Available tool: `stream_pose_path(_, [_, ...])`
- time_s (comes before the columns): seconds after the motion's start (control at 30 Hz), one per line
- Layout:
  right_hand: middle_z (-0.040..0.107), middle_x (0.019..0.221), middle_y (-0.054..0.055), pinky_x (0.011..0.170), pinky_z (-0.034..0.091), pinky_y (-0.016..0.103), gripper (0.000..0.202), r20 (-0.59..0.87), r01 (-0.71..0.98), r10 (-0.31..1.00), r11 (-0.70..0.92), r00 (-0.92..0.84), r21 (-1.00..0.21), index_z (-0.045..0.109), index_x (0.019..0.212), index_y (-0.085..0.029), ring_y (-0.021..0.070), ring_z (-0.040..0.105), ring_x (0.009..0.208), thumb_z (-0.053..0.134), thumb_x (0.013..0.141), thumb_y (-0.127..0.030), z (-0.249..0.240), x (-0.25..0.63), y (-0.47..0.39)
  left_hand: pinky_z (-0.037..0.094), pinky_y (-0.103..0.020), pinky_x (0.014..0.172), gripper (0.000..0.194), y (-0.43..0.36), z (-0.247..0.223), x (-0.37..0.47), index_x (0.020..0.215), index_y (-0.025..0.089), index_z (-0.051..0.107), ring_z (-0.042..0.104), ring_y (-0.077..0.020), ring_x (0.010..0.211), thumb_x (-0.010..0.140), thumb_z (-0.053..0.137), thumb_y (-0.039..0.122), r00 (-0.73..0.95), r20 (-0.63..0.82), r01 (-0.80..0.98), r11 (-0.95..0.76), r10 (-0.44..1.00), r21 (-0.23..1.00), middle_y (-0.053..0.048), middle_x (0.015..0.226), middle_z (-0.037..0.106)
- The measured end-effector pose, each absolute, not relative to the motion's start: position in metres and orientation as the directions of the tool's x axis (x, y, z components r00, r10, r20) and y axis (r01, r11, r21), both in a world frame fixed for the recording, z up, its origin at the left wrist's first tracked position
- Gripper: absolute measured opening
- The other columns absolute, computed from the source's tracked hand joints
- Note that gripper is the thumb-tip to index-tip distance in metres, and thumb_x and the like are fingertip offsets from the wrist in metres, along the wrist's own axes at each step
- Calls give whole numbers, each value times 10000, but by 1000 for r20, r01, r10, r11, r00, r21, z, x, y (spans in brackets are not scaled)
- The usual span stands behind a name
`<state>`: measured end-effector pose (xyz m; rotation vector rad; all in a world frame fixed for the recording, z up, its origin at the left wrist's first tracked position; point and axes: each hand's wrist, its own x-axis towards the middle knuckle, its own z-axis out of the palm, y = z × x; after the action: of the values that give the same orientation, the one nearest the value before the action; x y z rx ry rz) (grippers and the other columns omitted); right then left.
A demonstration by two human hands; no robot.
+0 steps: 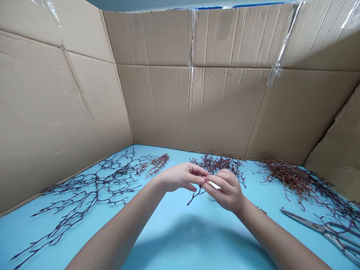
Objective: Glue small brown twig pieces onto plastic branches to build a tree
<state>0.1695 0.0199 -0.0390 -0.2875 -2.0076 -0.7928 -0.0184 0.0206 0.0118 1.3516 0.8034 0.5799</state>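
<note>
Both of my hands meet near the middle of the view, above the blue table. My left hand [184,177] pinches a small dark twig [194,195] between thumb and fingers, and the twig's lower end hangs down to the left. Fingertips of my right hand [226,189] are closed at the same spot, touching the twig's upper end. A small pale round item [209,195] shows partly behind my right hand; I cannot make out what it is. Beyond the hands lies a reddish-brown bunch of twigs [222,164].
Large dark branches [97,187] spread over the blue table [168,240] at left, with a small reddish bunch [156,163] beside them. A brown twig pile [289,178] and metal scissors [317,227] lie at right. Cardboard walls [157,105] enclose the table.
</note>
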Motion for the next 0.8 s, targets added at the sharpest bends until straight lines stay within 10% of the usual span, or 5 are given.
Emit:
stream_pose_path(0.2, [540, 998, 50, 719, 445, 347, 304, 917, 556, 17, 800, -398, 226, 604, 970, -291, 181, 478, 845, 594, 740, -91, -51, 184, 11, 469, -218, 558, 143, 20, -2, -2, 743, 146, 658, 552, -96, 598, 617, 711, 189, 542, -131, -53, 189, 830, 980, -2, 647, 590])
stream_pose_path(0.47, [580, 900, 35, 614, 475, 283, 429, 551, 316, 817, 574, -167, -755, 361, 1215, -256, 161, 553, 745, 506, 811, -235, -53, 162, 1, 470, -218, 737, 93, 21, -10, 15, 782, 205, 520, 598, -94, 788, 744, 600, 233, 288, 91, -378, 26, 953, 926, 25, 750, 573])
stream_pose_path(0.8, [633, 833, 27, 611, 456, 263, 136, 605, 522, 765, 617, -222, -588, 570, 870, -209, 161, 578, 748, 449, 821, -169, -42, 187, 23, 463, -240, 638, 180, 37, -18, 5, 750, 184, 528, 591, -116, 681, 699, 611, 334, 147, 113, -154, -90, 983, 984, 24, 698, 574])
